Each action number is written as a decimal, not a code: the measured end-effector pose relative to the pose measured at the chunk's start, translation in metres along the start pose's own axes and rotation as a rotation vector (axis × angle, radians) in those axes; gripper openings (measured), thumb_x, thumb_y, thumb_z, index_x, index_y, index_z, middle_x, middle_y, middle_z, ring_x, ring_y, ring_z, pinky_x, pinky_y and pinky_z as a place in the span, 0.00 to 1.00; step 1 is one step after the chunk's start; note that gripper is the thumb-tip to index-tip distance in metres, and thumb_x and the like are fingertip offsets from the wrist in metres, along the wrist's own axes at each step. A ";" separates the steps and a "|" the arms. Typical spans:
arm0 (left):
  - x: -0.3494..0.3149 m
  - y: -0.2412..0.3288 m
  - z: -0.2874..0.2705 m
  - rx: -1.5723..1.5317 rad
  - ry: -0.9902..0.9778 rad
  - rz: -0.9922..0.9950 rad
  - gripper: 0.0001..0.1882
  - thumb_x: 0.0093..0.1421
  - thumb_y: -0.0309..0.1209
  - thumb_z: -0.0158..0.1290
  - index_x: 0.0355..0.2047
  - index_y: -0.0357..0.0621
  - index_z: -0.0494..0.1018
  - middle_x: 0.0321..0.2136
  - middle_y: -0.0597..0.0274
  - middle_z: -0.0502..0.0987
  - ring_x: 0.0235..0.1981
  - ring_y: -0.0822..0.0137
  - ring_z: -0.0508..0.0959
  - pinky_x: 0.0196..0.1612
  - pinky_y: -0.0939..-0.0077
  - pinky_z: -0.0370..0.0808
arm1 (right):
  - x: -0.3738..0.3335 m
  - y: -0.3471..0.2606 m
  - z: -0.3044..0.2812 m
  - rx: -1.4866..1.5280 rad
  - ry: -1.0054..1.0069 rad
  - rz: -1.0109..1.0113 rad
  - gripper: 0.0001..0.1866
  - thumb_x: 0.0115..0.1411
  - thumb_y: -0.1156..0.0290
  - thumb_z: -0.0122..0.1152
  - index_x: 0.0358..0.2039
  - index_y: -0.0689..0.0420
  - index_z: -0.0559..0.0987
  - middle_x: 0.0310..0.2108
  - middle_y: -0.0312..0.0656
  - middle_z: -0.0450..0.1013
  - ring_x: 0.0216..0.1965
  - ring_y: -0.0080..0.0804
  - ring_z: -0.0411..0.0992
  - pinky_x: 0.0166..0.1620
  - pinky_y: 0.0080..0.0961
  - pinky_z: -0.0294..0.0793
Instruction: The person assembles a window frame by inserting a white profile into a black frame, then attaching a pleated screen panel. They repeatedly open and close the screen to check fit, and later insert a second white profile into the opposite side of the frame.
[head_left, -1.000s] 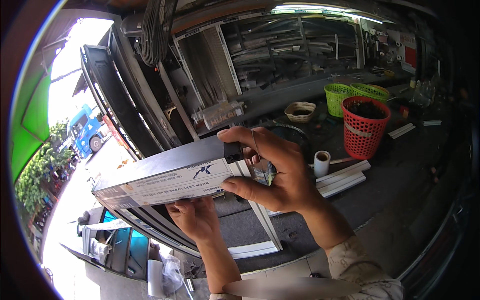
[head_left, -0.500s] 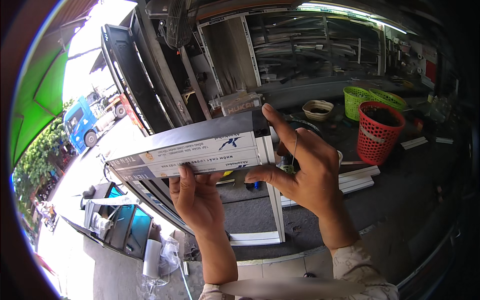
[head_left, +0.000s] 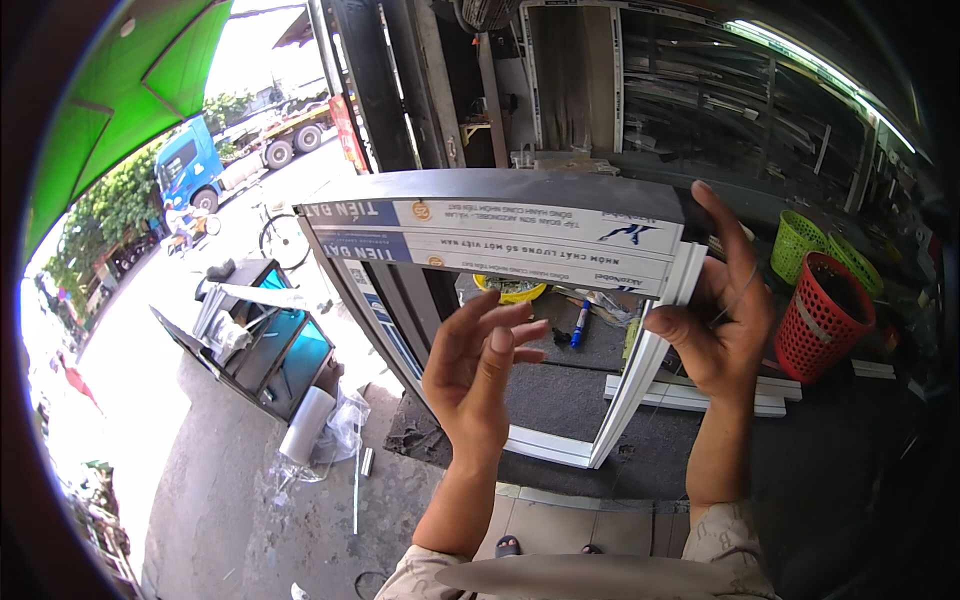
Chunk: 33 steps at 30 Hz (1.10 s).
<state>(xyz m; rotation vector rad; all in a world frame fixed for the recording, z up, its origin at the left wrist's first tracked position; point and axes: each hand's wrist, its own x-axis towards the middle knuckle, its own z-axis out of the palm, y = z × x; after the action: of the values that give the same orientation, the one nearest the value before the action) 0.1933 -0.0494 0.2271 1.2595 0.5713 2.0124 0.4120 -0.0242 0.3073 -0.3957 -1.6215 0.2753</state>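
Person's left hand (head_left: pixel 470 380) is spread, fingers loosely curled, gripping nothing, in front of the opening of an upright rectangular dark-grey metal frame (head_left: pixel 520 240) with white-and-blue printed film. Right hand (head_left: pixel 725 320) has thumb and forefinger apart around the frame's upper right corner; can't tell if they're pressing. Frame stands on a dark carpet-topped bench (head_left: pixel 655 455), red perforated plastic basket (head_left: pixel 815 330) beyond it on the right.

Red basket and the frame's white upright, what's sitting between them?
In the head view, the right hand shows between the red basket and the white upright, with white strips lower down, partly behind the right forearm.
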 end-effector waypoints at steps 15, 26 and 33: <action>-0.079 -0.072 -0.079 0.740 0.352 0.154 0.30 0.55 0.18 0.54 0.61 0.34 0.73 0.54 0.49 0.75 0.56 0.57 0.77 0.61 0.59 0.75 | 0.021 0.028 0.005 -0.126 0.102 -0.282 0.50 0.62 0.32 0.65 0.65 0.66 0.70 0.32 0.33 0.73 0.31 0.15 0.67 0.34 0.15 0.61; -0.113 -0.063 -0.029 0.541 0.055 0.048 0.33 0.47 0.14 0.48 0.57 0.27 0.73 0.51 0.46 0.79 0.48 0.57 0.82 0.55 0.64 0.79 | 0.020 0.035 0.014 -0.031 0.249 -0.282 0.27 0.69 0.57 0.66 0.61 0.62 0.75 0.32 0.33 0.74 0.32 0.15 0.67 0.37 0.16 0.63; -0.131 -0.051 0.018 0.515 -0.153 -0.116 0.35 0.48 0.15 0.48 0.61 0.31 0.73 0.53 0.45 0.78 0.44 0.58 0.83 0.49 0.67 0.80 | 0.022 0.033 0.011 0.017 0.248 -0.291 0.26 0.68 0.64 0.68 0.61 0.63 0.74 0.33 0.34 0.75 0.31 0.13 0.66 0.37 0.13 0.62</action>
<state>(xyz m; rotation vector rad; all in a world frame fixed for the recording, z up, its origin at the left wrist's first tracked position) 0.2642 -0.1124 0.1214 1.6173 1.1072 1.7077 0.4028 0.0152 0.3129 -0.1684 -1.4093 0.0180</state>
